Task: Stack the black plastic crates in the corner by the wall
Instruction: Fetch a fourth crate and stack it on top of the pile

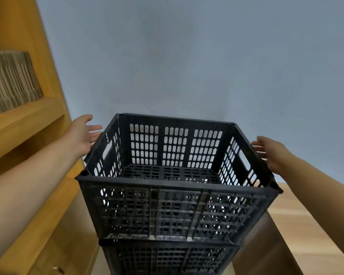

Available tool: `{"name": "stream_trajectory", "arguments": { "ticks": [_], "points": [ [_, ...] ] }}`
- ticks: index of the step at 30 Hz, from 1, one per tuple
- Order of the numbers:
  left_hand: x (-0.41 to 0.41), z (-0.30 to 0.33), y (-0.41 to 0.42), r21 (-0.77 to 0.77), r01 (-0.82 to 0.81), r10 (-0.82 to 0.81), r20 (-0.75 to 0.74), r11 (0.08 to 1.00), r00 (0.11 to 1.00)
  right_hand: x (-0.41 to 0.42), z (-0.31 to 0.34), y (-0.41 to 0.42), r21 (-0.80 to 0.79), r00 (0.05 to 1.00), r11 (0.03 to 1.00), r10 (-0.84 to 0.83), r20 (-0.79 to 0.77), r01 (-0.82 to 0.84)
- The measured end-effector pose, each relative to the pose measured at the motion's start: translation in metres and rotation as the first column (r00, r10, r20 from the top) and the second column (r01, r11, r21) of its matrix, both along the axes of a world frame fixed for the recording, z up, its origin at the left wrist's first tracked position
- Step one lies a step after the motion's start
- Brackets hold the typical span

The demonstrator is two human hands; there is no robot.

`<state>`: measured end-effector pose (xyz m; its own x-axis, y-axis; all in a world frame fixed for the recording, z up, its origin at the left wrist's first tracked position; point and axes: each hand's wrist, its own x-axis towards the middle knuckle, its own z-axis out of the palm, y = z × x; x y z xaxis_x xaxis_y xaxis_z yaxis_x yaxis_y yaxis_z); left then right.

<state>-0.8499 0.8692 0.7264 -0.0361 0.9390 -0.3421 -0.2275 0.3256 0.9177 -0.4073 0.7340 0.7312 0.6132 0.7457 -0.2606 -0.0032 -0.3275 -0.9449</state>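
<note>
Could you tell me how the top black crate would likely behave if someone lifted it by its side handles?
The top crate is empty with slotted walls, so probably light for its size. Its ribbed sides suggest it stays stiff. Sitting atop the lower crate, it might slide or tip if pushed.

Single head-worn view, close above the stacked crates [167, 195], facing the wall [187, 56].

On your left you see a wooden shelf unit [26, 118] holding a stack of flattened corrugated cardboard [10, 80]. Ahead of you rises a plain grey-blue wall [187, 56], and wood-look flooring [310, 221] shows at lower right.
</note>
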Motion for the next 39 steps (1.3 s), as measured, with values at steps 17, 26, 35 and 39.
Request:
{"name": "stream_trajectory", "arguments": {
  "ticks": [17, 26, 35, 39],
  "points": [
    [0.019, -0.030, -0.096, 0.093, 0.346, 0.020, -0.977, 0.934, 0.211, -0.022, -0.031, -0.096, 0.072, 0.920, 0.957, 0.246, 0.306, -0.280],
    [0.024, -0.039, -0.111, 0.096, 0.326, 0.038, -0.983, 0.940, 0.179, -0.010, -0.032, -0.095, 0.052, 0.936, 0.975, 0.191, 0.296, -0.216],
    [0.024, -0.041, -0.114, 0.115, 0.340, 0.077, -0.989, 0.933, 0.122, -0.010, -0.037, -0.095, 0.038, 0.936, 0.980, 0.177, 0.303, -0.197],
    [0.028, -0.041, -0.114, 0.133, 0.317, 0.108, -0.990, 0.939, 0.096, -0.008, -0.039, -0.094, 0.030, 0.929, 0.980, 0.178, 0.325, -0.198]
  ]
}}
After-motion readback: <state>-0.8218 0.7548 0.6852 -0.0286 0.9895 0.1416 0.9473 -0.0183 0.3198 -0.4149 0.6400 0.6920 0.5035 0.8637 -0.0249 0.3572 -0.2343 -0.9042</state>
